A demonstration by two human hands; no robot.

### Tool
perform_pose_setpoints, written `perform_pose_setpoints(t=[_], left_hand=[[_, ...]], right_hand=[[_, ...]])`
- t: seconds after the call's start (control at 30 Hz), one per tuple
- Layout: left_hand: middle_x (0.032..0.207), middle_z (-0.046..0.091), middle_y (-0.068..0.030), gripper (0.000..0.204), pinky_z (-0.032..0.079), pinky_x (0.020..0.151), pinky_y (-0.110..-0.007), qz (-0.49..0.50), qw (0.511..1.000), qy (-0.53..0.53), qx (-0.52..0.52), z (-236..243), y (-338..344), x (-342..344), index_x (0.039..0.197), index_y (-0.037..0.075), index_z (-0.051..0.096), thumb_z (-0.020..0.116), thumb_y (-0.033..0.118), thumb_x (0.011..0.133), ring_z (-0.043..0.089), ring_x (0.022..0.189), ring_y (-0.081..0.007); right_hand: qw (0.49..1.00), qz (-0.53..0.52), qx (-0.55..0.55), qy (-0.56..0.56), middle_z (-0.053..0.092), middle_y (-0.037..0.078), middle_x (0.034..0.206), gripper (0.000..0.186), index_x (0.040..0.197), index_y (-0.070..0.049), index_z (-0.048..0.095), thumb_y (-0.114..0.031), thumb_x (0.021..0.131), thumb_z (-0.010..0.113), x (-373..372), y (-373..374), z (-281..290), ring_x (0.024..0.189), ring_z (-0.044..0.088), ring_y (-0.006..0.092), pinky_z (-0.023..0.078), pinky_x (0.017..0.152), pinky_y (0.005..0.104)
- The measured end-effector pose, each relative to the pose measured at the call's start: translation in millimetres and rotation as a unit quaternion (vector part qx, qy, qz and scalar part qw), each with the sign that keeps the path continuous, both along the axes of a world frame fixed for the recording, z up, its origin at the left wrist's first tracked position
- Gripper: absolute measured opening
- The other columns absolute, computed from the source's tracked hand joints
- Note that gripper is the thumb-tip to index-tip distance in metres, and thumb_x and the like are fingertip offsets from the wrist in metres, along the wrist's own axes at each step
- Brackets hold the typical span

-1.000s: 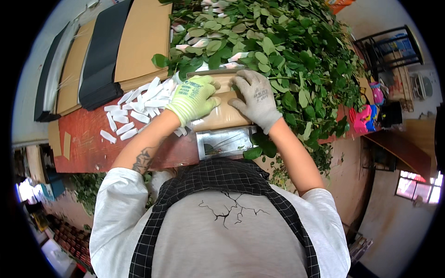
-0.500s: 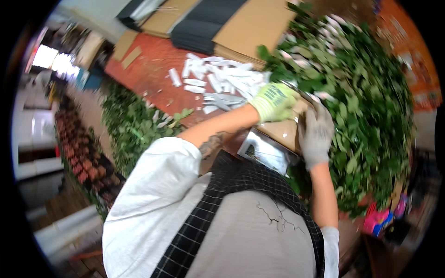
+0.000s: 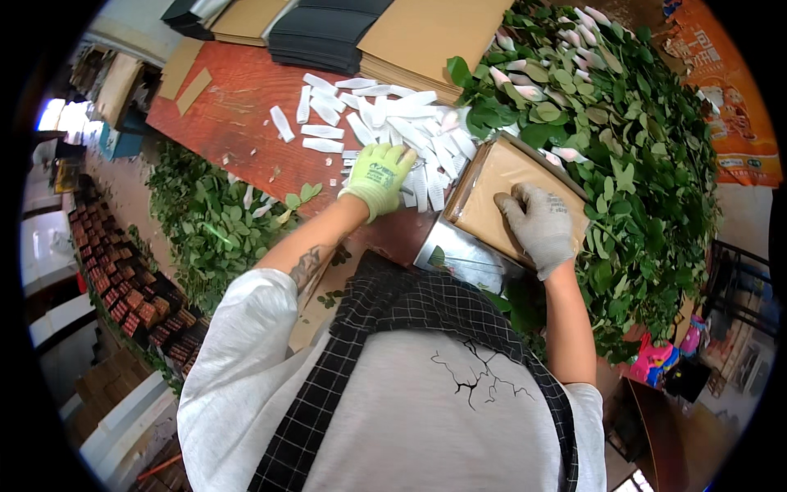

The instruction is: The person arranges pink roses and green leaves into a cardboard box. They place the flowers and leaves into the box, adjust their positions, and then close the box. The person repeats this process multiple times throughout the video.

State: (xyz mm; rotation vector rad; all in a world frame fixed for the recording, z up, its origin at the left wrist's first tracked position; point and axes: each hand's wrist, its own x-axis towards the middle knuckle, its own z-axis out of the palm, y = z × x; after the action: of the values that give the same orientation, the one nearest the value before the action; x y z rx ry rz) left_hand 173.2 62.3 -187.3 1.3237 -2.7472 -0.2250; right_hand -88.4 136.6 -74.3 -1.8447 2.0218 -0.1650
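My left hand, in a yellow-green glove, reaches over a pile of small white flattened sleeves on the red tabletop. Its fingers are stretched forward at the near edge of the pile, above some greyish sleeves. Gloved in grey-white, my right hand rests on a brown cardboard sheet lying in a shallow dark-rimmed frame. Its thumb is apart from the bent fingers, and its palm side is hidden. Under the near side of the frame shows a shiny metal surface.
Leafy rose stems with pale pink buds are heaped on the right. More greenery lies at the left. Stacks of brown cardboard and black sheets stand at the back. Bundled red-brown goods line the far left.
My left hand has left the cardboard and moved left to the white sleeves. My right hand has moved from the frame's right edge onto the cardboard. The head view has shifted slightly.
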Motion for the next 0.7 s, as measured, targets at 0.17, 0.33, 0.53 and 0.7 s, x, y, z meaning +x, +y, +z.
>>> perform_pose_setpoints(t=[0.17, 0.33, 0.53, 0.7], left_hand=[[0.108, 0.059, -0.0129, 0.059, 0.046, 0.087, -0.041, -0.043, 0.993, -0.059, 0.089, 25, -41, -13, 0.124, 0.013, 0.055, 0.072, 0.016, 0.068, 0.058, 0.102, -0.0319], [0.101, 0.056, -0.0062, 0.036, 0.044, 0.097, -0.045, -0.260, 0.965, 0.024, -0.019, 27, 2, 34, 0.108, 0.016, 0.058, 0.067, 0.015, 0.073, 0.056, 0.104, -0.0272], [0.122, 0.055, -0.0052, 0.033, 0.036, 0.109, -0.049, -0.366, 0.925, 0.013, -0.096, -11, 22, 70, 0.110, 0.020, 0.061, 0.059, 0.014, 0.078, 0.049, 0.123, -0.0274], [0.146, 0.041, -0.0143, 0.067, 0.032, 0.111, -0.051, -0.163, 0.976, -0.142, 0.024, 34, 46, 53, 0.136, 0.015, 0.049, 0.069, 0.018, 0.073, 0.040, 0.135, -0.0340]], right_hand=[[1.000, -0.021, 0.020, -0.006, 0.065, 0.016, 0.077, 0.039, 0.077, -0.006, 0.064, -0.044, 0.086, 0.064, 1, 0, 0, 0.078, 0.063, 0.0357, 0.048, 0.070, 0.0456], [0.997, -0.057, 0.005, -0.044, 0.065, 0.012, 0.079, 0.036, 0.085, -0.008, 0.065, -0.044, 0.083, 0.067, 0, 3, -2, 0.079, 0.064, 0.0328, 0.047, 0.071, 0.0450], [0.993, -0.031, -0.100, -0.053, 0.064, 0.008, 0.092, 0.034, 0.094, -0.011, 0.068, -0.042, 0.080, 0.070, 2, 5, -10, 0.090, 0.062, 0.0277, 0.047, 0.079, 0.0417], [0.980, 0.035, -0.192, 0.034, 0.059, 0.008, 0.113, 0.033, 0.094, -0.012, 0.069, -0.039, 0.074, 0.071, -5, 6, -10, 0.111, 0.054, 0.0290, 0.042, 0.093, 0.0441]])
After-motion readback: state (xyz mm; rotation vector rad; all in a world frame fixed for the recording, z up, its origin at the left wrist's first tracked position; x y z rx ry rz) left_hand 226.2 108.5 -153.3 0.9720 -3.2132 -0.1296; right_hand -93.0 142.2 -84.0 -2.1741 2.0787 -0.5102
